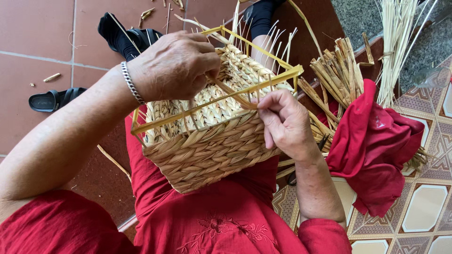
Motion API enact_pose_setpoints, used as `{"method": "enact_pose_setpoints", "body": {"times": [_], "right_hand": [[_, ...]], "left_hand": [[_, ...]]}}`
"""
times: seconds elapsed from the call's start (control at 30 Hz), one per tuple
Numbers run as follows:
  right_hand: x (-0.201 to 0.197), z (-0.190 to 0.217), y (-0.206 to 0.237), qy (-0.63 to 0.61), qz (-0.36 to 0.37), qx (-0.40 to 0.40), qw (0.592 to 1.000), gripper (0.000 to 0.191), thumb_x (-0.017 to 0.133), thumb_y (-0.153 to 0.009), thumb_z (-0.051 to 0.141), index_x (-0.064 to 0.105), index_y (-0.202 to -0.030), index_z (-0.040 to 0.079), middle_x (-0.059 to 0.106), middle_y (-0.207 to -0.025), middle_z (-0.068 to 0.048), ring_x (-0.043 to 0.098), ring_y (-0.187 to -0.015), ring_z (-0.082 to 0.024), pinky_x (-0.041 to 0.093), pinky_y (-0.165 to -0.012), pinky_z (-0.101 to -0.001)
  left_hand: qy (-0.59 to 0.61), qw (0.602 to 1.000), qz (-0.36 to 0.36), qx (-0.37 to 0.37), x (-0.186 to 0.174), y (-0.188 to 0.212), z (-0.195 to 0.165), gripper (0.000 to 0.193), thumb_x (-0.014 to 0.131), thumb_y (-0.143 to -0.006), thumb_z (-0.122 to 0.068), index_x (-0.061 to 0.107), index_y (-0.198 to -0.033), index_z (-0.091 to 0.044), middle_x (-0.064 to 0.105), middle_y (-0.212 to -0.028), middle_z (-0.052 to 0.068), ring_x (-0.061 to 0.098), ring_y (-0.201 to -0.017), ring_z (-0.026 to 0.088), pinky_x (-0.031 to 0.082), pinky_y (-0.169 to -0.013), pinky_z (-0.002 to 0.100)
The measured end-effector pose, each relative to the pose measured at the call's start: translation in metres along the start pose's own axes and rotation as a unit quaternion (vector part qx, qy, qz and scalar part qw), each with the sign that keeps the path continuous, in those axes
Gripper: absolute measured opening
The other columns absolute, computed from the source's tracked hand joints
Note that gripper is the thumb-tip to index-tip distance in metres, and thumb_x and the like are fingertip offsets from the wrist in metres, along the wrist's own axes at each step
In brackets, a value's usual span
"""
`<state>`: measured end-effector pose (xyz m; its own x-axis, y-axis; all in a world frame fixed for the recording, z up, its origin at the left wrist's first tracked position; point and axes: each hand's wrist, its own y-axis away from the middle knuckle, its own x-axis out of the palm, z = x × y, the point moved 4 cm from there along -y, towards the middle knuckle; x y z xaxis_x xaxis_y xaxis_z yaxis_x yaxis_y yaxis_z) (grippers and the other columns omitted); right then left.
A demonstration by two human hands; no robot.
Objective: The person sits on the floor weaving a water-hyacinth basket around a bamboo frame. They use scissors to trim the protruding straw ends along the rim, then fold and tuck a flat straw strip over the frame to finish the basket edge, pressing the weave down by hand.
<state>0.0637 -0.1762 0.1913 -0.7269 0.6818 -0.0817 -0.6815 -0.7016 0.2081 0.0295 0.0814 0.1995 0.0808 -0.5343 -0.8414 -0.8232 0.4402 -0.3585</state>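
A half-woven straw basket (207, 150) with a yellow frame rim rests on my lap, tilted toward me. My left hand (176, 66), with a silver bracelet at the wrist, grips the basket's upper edge and pinches a straw strand. My right hand (285, 122) holds the same flat strand (238, 96) near the rim, on the basket's right side. Loose upright strands stick out of the far edge.
A bundle of cut straw (336, 70) and a red cloth (372, 141) lie on the patterned mat at my right. Long pale stalks (395, 37) stand farther back. Black sandals (54, 99) sit on the red tile floor at left.
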Motion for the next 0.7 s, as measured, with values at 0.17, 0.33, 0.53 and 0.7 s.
{"method": "enact_pose_setpoints", "body": {"times": [0.17,0.33,0.53,0.7], "right_hand": [[0.017,0.016,0.005,0.203,-0.058,-0.154,0.965,0.013,0.057,-0.103,-0.008,0.054,-0.113,0.0,0.071,-0.126,-0.021,0.067,-0.061,-0.008,0.055,-0.051,-0.0205],[0.025,0.017,0.011,0.307,-0.089,-0.172,0.932,0.016,0.061,-0.099,-0.008,0.052,-0.11,-0.002,0.073,-0.105,-0.018,0.071,-0.079,-0.016,0.059,-0.065,-0.0269],[0.005,0.0,0.007,0.018,-0.071,-0.032,0.997,0.019,0.061,-0.097,-0.012,0.052,-0.11,-0.001,0.072,-0.11,-0.018,0.06,-0.053,-0.005,0.05,-0.042,-0.0196],[0.01,0.006,0.013,0.088,-0.058,-0.073,0.992,0.019,0.062,-0.098,-0.011,0.052,-0.113,-0.003,0.073,-0.111,-0.017,0.062,-0.059,-0.005,0.054,-0.047,-0.0188]], "left_hand": [[0.193,0.964,0.124,-0.138,0.029,0.006,0.008,0.011,0.06,-0.095,-0.004,0.071,-0.092,-0.007,0.075,-0.084,0.006,0.074,-0.077,0.018,0.061,-0.071,0.035],[0.272,0.953,0.113,-0.068,0.043,0.005,0.005,0.033,0.076,-0.087,-0.016,0.07,-0.117,-0.005,0.075,-0.093,0.01,0.074,-0.078,0.021,0.06,-0.068,0.035],[0.382,0.882,0.248,-0.12,0.074,-0.01,-0.006,0.032,0.072,-0.094,-0.025,0.07,-0.123,-0.012,0.078,-0.085,0.003,0.071,-0.072,0.014,0.057,-0.063,0.032],[0.479,0.8,0.281,-0.228,0.083,-0.006,-0.007,0.026,0.07,-0.093,-0.027,0.078,-0.109,-0.009,0.078,-0.082,-0.002,0.071,-0.074,0.007,0.061,-0.066,0.029]]}}
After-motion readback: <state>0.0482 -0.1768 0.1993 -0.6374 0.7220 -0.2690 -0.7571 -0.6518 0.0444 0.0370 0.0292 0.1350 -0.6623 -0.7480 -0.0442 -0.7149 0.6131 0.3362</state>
